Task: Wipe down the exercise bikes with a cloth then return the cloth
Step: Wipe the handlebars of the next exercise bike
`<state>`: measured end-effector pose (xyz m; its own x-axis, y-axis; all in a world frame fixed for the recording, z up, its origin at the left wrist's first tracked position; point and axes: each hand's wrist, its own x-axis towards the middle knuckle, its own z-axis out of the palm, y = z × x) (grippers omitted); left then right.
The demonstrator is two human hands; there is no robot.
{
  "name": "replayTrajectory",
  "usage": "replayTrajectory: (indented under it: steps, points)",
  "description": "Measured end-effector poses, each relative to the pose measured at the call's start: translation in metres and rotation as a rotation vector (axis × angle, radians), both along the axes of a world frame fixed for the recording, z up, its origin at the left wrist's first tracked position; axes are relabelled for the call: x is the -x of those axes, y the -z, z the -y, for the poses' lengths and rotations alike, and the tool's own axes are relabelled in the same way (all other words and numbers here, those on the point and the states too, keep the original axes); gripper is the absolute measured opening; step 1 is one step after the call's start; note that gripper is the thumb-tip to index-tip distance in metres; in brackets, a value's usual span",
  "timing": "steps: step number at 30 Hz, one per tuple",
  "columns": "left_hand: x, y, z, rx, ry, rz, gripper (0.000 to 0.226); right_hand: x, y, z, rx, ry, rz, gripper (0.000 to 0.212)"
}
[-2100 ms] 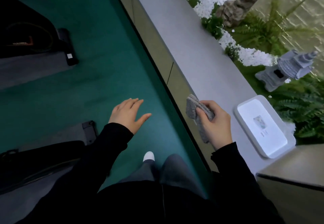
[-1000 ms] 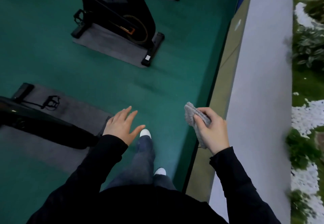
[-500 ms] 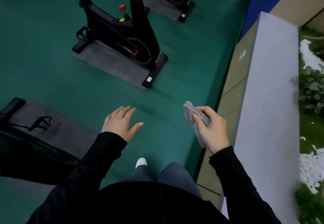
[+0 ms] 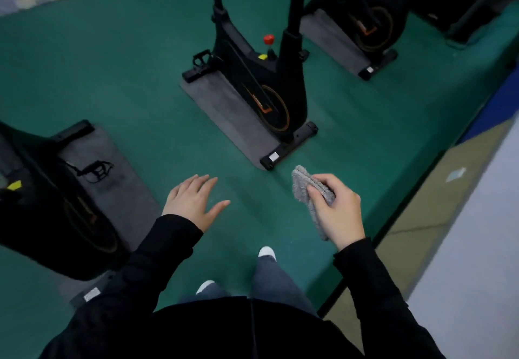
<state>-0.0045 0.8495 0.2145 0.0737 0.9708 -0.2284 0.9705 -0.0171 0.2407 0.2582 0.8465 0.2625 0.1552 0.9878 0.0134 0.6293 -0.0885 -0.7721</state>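
Green floor [image 4: 118,83]. Centre bike [image 4: 252,83] stands on grey mat [image 4: 219,111]; left bike [image 4: 42,195] and far bike [image 4: 373,21] flank it. Counter [image 4: 477,246] edges the floor at right, with open floor between bikes and counter. Right grip [image 4: 337,209] clasps grey cloth [image 4: 302,184] in mid-air. Left grip [image 4: 193,201] released, fingers spread.

The person has turned and walked on. The grey ledge [image 4: 477,246] has slid over to 3 o'clock. A black bike [image 4: 250,77] has come close at 12 o'clock, a second bike [image 4: 373,18] shows at 1 o'clock, and a third bike [image 4: 42,204] at 9 o'clock.
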Motion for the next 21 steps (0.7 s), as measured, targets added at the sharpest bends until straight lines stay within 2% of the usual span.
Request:
replayTrajectory:
  steps: [10,17,21]
  points:
    - [-0.043,-0.007,-0.036,0.009,-0.263,-0.002,0.067,-0.041,0.0,-0.106,0.037,-0.274,-0.027,0.01]
    - [-0.02,-0.002,-0.064,0.02,-0.434,0.004,0.067,-0.007,0.007,-0.171,0.06,-0.421,-0.055,0.01]
    - [0.007,0.003,-0.102,0.027,-0.443,-0.012,0.067,0.027,0.006,-0.218,0.027,-0.467,-0.07,0.011]
